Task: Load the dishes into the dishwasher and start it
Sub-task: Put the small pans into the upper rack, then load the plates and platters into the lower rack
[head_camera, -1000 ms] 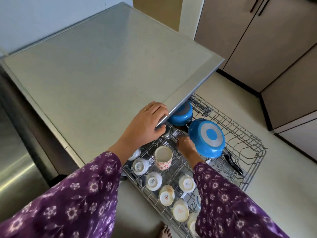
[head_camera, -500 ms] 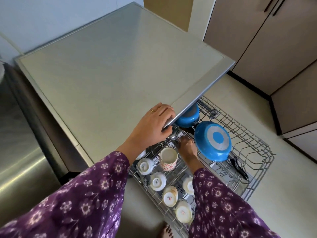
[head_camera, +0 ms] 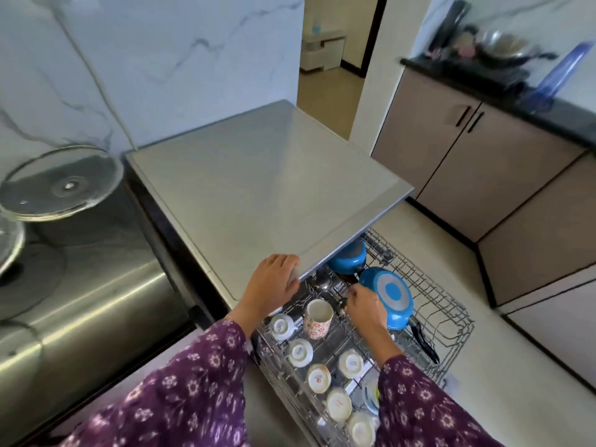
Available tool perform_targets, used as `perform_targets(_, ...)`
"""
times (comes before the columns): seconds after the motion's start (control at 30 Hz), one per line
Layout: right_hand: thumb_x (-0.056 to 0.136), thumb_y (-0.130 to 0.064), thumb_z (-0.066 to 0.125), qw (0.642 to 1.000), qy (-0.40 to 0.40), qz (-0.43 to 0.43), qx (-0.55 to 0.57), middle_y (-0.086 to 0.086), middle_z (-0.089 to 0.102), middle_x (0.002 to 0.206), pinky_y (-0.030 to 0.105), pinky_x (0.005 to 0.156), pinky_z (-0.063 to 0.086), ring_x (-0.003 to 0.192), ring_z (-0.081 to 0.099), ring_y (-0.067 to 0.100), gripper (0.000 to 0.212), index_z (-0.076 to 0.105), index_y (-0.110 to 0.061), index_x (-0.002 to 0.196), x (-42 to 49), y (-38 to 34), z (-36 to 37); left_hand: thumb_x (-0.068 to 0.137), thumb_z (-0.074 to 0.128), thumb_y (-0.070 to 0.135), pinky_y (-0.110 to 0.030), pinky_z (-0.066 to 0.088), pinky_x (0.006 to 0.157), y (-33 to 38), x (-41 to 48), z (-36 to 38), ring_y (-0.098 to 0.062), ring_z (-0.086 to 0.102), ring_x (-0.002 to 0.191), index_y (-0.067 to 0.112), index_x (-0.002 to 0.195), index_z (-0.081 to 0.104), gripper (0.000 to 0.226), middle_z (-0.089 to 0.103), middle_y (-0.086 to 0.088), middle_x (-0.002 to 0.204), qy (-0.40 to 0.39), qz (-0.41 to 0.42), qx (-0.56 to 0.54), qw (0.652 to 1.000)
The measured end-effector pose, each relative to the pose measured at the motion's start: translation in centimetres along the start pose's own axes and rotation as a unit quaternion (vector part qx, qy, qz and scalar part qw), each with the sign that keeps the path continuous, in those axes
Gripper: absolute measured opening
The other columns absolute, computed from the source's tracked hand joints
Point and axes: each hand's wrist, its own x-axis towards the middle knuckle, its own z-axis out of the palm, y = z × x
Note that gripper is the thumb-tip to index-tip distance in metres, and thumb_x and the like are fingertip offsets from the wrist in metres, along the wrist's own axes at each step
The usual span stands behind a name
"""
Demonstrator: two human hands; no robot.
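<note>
A: Nearest first. What is by the camera?

B: Two purple floral sleeves [head_camera: 180, 391]. Between them is the pulled-out wire rack [head_camera: 446, 304], with white cups [head_camera: 338, 404] set mouth-down in rows along its near-left side.

A: Anything upright?

B: One floral mug [head_camera: 317, 319], mouth up, just behind the cups.

A: Right hand?

B: The right hand [head_camera: 366, 306] is down in the rack, just right of the mug. Its fingers [head_camera: 354, 290] are curled in among the steel utensils [head_camera: 322, 283], beside something small and dark. Cannot tell whether they hold anything.

A: What is beside it?

B: A blue pan [head_camera: 387, 295], tilted with its base toward the camera and touching the back of that hand. Its black handle points toward the rack's near-right side.

A: Left hand?

B: The left hand [head_camera: 274, 282] holds the front corner of the dishwasher top [head_camera: 267, 188]. Its fingers [head_camera: 283, 261] are bent on the surface and the thumb is hooked over the front edge.

A: Farther back?

B: A blue pot [head_camera: 348, 259] sits at the back of the rack, half under the top's edge.

A: And beyond that?

B: To the left, a glass lid [head_camera: 61, 185] lies on a steel surface [head_camera: 96, 301]. To the right are brown cabinets [head_camera: 451, 162] under a dark counter [head_camera: 574, 124]; the things on it are too blurred to name.
</note>
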Motion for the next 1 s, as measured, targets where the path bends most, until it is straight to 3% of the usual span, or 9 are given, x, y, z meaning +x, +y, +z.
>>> perform_targets(0.13,0.093,-0.029,0.05,0.996,0.054,-0.066,0.033,0.002,0.068,0.083,0.031,0.061,0.051,0.07,0.061,0.021,0.016,0.061,-0.017,0.089,-3.4,-4.2,-2.6,0.087,0.056,0.022,-0.033,0.04,0.094,-1.1,-3.9,-4.6,-0.023,0.051,0.113,0.012,0.12,0.053,0.034,0.059,-0.003,0.119,0.021,-0.069,-0.017,0.997)
perform_targets(0.27,0.089,-0.024,0.06,0.971,0.122,-0.185,0.086,0.004,0.069,0.076,0.027,0.054,0.043,0.068,0.065,0.027,0.01,0.064,-0.016,0.084,-6.5,-12.1,-4.6,0.086,0.058,0.024,-0.031,0.04,0.095,-3.0,-8.4,-11.3,-0.02,0.051,0.115,0.014,0.118,0.054,0.034,0.06,-0.001,0.118,0.1,-0.124,-0.025,0.987)
perform_targets(0.43,0.085,-0.025,0.063,0.945,0.121,-0.287,0.104,0.003,0.07,0.078,0.033,0.061,0.049,0.072,0.065,0.03,0.005,0.064,-0.021,0.084,-10.5,-24.9,-5.4,0.08,0.066,0.016,-0.027,0.04,0.091,-7.2,-15.4,-19.9,-0.023,0.056,0.103,0.011,0.109,0.058,0.031,0.063,-0.003,0.107,0.203,-0.206,-0.001,0.957)
perform_targets(0.63,0.087,-0.024,0.059,0.897,0.056,-0.422,0.121,-0.001,0.065,0.069,0.027,0.055,0.041,0.066,0.061,0.023,0.01,0.065,-0.019,0.081,-17.1,-39.1,-3.9,0.079,0.065,0.017,-0.029,0.045,0.087,-12.7,-25.9,-29.1,-0.018,0.055,0.097,0.012,0.106,0.057,0.029,0.062,-0.001,0.102,0.286,-0.262,0.049,0.92)
perform_targets(0.7,0.087,-0.027,0.059,0.885,0.028,-0.45,0.12,-0.003,0.064,0.067,0.029,0.055,0.044,0.066,0.061,0.022,0.012,0.064,-0.019,0.08,-19.7,-43.4,-2.4,0.079,0.064,0.019,-0.03,0.047,0.085,-14.5,-29.9,-31.6,-0.02,0.056,0.096,0.013,0.106,0.056,0.029,0.062,-0.002,0.102,0.294,-0.292,0.07,0.908)
perform_targets(1.0,0.086,-0.029,0.061,0.81,-0.12,-0.57,0.068,0.002,0.067,0.077,0.027,0.063,0.046,0.072,0.062,0.018,0.014,0.066,-0.016,0.086,-31.7,-57.4,7.1,0.077,0.067,0.017,-0.03,0.043,0.088,-18.9,-49.2,-37.9,-0.021,0.057,0.099,0.011,0.106,0.057,0.032,0.06,-0.003,0.103,0.34,-0.44,0.114,0.824)
